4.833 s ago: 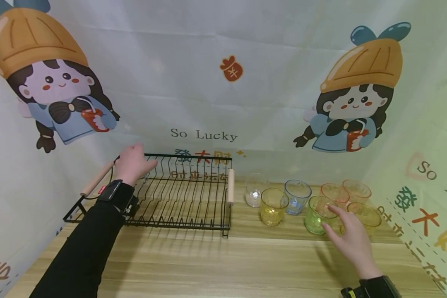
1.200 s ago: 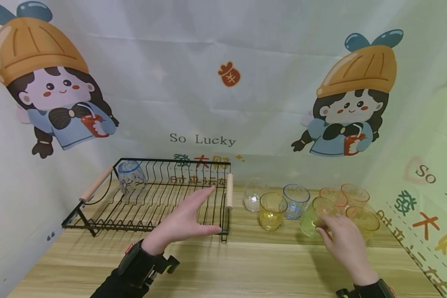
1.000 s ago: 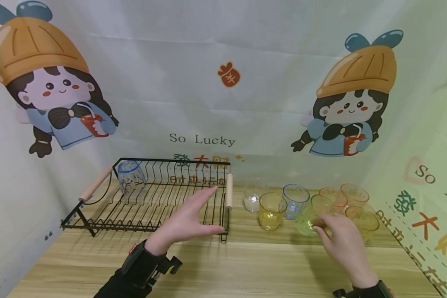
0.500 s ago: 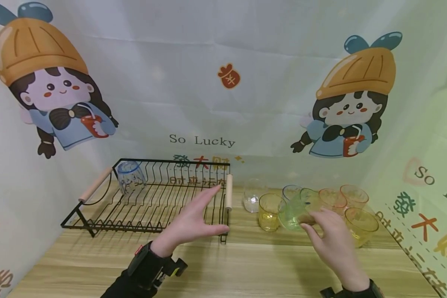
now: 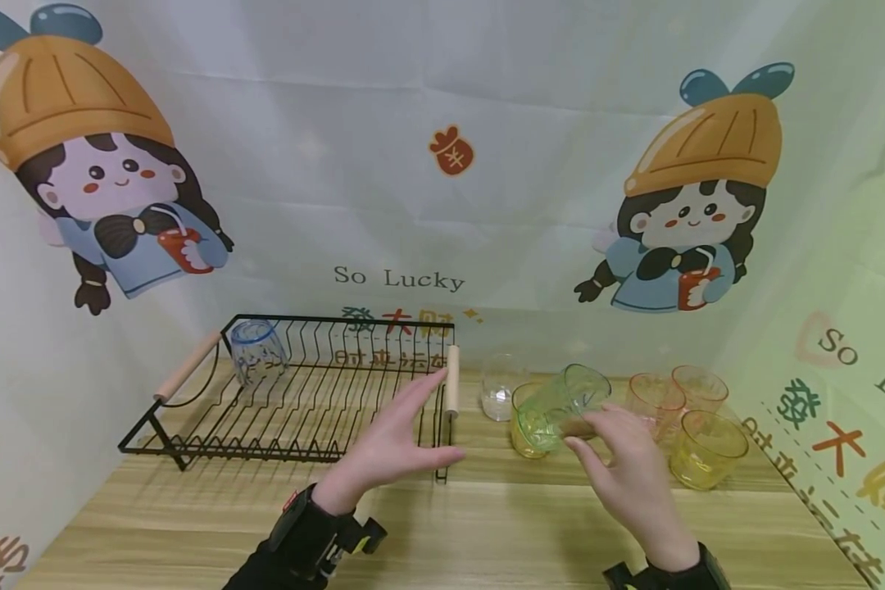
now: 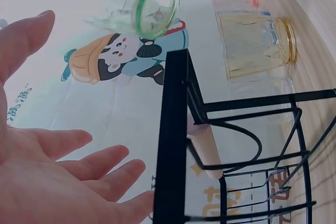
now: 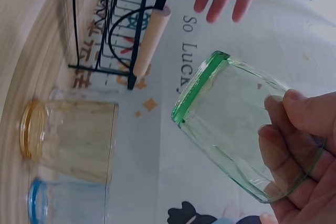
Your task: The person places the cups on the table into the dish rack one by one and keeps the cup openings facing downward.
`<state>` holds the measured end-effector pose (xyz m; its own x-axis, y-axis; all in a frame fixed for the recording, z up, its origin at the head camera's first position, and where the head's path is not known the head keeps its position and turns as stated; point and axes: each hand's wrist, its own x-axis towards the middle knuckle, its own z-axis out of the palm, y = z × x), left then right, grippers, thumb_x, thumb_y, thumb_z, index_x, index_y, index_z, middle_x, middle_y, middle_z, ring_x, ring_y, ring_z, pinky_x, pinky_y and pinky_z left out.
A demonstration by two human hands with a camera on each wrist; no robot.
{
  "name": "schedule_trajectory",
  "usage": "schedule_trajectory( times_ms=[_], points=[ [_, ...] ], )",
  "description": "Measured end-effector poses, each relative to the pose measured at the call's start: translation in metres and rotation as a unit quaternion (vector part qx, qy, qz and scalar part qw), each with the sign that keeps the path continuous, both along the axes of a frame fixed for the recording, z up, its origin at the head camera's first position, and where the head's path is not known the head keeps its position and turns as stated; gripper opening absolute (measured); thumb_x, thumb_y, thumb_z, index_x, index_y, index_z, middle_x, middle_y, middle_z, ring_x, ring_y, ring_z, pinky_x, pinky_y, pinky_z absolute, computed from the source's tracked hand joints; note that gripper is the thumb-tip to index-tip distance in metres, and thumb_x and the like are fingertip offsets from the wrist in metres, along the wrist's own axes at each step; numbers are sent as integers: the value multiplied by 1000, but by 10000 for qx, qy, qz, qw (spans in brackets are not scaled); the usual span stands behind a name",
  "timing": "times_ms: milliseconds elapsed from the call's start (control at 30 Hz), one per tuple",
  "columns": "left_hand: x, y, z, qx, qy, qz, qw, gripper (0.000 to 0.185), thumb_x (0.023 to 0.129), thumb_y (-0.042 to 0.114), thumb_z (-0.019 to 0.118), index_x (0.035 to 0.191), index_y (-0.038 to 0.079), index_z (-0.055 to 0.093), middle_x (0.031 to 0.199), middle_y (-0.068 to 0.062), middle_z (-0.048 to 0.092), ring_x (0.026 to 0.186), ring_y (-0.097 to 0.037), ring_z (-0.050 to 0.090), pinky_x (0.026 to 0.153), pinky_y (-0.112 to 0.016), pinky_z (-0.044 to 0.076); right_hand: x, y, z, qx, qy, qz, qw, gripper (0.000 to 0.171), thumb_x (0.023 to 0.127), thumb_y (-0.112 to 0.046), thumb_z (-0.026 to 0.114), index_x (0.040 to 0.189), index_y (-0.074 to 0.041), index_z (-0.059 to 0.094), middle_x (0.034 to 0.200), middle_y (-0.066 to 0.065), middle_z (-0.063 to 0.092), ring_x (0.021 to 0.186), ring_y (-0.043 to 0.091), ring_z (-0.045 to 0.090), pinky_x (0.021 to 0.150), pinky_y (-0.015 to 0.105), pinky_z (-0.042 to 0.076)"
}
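Left hand [image 5: 385,447] splayed, right hand [image 5: 629,474] curled

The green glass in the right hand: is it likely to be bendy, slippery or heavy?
The green glass is probably stiff, since its walls show no dent where the right hand grips it. It may be slippery, as its surface looks smooth and shiny. The thick base suggests some weight at that end.
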<state>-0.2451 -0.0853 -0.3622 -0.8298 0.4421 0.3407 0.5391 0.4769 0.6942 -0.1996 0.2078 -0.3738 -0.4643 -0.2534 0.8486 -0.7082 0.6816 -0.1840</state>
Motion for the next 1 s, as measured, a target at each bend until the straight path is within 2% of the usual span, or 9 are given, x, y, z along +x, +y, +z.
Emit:
schedule_trajectory(
  times_ms=[167,300,433,700,900,1000],
  points=[
    [2,2,-3,165,13,-8,9999,102,75,31,86,157,13,28,158,-14,30,142,-39,30,111,-65,26,-2,-8,0,-70,45,206,9998,34,69,12,82,94,-8,70,86,-1,70,85,20,63,106,36,39],
    [4,3,-4,238,-81,-8,9997,102,75,30,86,157,14,28,159,-13,29,142,-39,30,111,-65,26,-4,-14,0,-219,126,388,9989,32,69,12,81,92,-7,70,85,-1,70,83,20,64,109,30,37],
    [5,6,-4,250,-138,-11,9996,102,75,32,86,157,14,28,159,-13,28,142,-39,29,112,-63,25,-4,-19,0,-394,110,453,9981,32,68,12,81,93,-5,70,87,2,70,88,24,64,111,25,34],
    [8,12,-3,366,-262,-186,9988,103,76,33,86,158,19,27,161,-12,25,146,-37,20,113,-66,20,-5,-27,-5,-844,71,732,9937,36,68,17,78,97,-3,70,90,5,69,97,29,63,113,32,34],
    [10,17,-5,645,-233,-355,9970,102,76,33,86,158,19,27,160,-9,27,145,-35,24,112,-67,23,-3,-34,-4,-1126,-242,1013,9882,31,74,16,75,96,-5,69,89,4,69,96,21,62,114,31,33],
    [10,19,-6,773,-181,-341,9963,101,76,32,87,157,18,28,160,-7,29,144,-34,27,111,-66,25,-3,-38,-5,-1219,-248,1123,9858,33,72,18,75,95,-5,69,89,4,69,97,19,63,114,30,33]
  ],
)
